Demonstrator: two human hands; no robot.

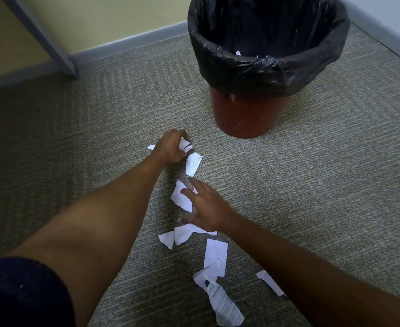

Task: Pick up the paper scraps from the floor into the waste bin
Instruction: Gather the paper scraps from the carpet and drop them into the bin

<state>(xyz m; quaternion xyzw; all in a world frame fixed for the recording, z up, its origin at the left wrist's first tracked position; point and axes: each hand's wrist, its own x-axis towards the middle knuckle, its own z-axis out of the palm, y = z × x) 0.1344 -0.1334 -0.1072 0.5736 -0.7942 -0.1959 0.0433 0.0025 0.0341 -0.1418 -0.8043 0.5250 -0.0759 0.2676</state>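
Several white paper scraps lie in a line on the grey carpet, from one scrap [193,164] near my left hand down to a long printed scrap [225,305] at the bottom. My left hand [172,147] is closed around crumpled scraps [185,144] just above the carpet. My right hand [206,205] hovers with fingers spread over a printed scrap [180,196], holding nothing. The red waste bin [246,114] with a black liner [265,67] stands beyond the hands; a few scraps [238,53] show inside it.
A grey table leg [52,43] slants down at the upper left, near the yellow wall and grey skirting [128,42]. A white wall runs along the upper right. My dark-clothed knee [22,293] fills the lower left corner.
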